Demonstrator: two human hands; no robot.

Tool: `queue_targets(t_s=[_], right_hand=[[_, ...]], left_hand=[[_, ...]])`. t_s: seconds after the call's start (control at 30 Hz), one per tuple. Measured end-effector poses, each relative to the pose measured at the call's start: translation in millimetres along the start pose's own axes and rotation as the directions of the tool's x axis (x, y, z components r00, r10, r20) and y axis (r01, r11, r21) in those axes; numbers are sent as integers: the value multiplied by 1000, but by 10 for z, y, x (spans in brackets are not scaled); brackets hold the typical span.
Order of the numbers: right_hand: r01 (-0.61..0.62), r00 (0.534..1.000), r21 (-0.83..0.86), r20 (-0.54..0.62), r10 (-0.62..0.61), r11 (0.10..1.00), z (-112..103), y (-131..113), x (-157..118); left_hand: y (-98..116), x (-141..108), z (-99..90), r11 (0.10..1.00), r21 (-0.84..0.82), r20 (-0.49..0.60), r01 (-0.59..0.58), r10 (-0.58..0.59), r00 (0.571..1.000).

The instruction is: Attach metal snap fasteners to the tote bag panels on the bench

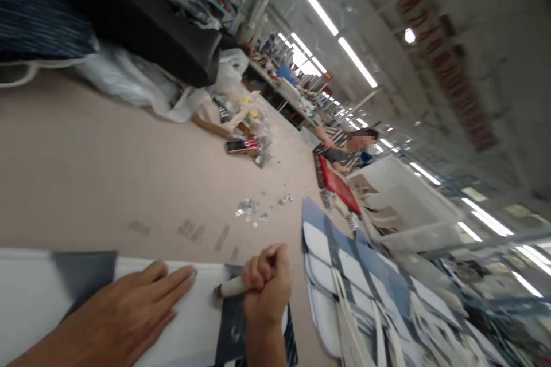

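My left hand [129,304] lies on a white fabric piece [185,327] with dark bands, its fingers stretched out and pointing right. Close by on the right, my right hand [269,284] is wrapped round a pale rod-like handle [236,287], whose dark tip points left over the fabric. A dark band [232,327] of the fabric runs under the handle. Beyond the hands, small shiny metal pieces [247,206] are scattered on the beige table [107,172].
Stacked white and blue bags [344,275] with straps lie at the right. Clear plastic bags [232,80], a small red and black box [241,145] and a black roll [172,40] sit further back. A person [344,143] in stripes is beyond a red item [338,183].
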State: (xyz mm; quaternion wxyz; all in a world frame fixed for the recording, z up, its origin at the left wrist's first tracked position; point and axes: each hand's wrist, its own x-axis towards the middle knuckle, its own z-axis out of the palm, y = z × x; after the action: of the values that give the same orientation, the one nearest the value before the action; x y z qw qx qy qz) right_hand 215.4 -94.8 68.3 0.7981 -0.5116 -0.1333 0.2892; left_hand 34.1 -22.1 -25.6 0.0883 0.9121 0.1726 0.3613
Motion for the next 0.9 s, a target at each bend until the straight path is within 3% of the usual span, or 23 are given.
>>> queue_targets(t_s=[0.07,0.17,0.43,0.9], right_hand=[[-11,1000,60,5,11,998,32,-21,109],[-32,999,100,25,30,994,16,91,229],[-127,991,189,-10,131,974,-105,392,264],[-105,994,139,-10,107,985,-97,435,321]], left_hand=[[-9,-48,-198,1000,-16,43,-22,23,999],[-1,54,-306,999,-23,118,-37,40,992],[11,85,-285,998,-20,153,-54,56,987],[24,150,-310,999,-33,183,-38,44,982]])
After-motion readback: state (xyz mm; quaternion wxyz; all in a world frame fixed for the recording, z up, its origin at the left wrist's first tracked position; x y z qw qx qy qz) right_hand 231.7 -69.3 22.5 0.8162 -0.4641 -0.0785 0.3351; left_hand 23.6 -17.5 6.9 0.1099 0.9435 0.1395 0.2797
